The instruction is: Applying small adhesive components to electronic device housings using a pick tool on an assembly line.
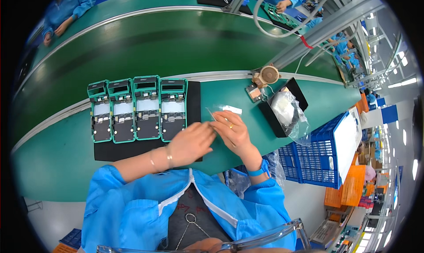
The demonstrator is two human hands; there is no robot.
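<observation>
Head view; clock directions taken from the picture's centre.

Item: thin clear piece [210,113], 1, at the centre, rising from the fingertips toward 11 o'clock.
Right hand [234,131]: fingers narrow, apparently pinching the thin clear piece between thumb and fingertips.
Left hand [190,140]: fingers close together, tips meeting those of the right hand; whether they grip anything, cannot tell.
White strip [232,109], 1: just beyond the right fingers, toward 1 o'clock; held or lying, cannot tell.

Step in hand, by judgement: fine 2-handed fingertip work on the thin clear piece. The next move seems to call for a light pinch and steady wrists.

Units, 4: green-framed devices [146,105], insides exposed, side by side at 9 o'clock on a black mat [194,120]; each shows a pale panel at mid-length and a dark lower section.

Containers:
Black box [300,92], 1, at 3 o'clock, open and tilted in view; holds a clear plastic bag [285,107], which spills over the rim toward 4 o'clock.
Blue crate [304,162], 1, slatted, between 3 and 4 o'clock; a white sheet [346,151] stands along its outer side; contents cannot be told.

Also: tan fan [267,75], 1, near 2 o'clock, on the green bench [62,164].
</observation>
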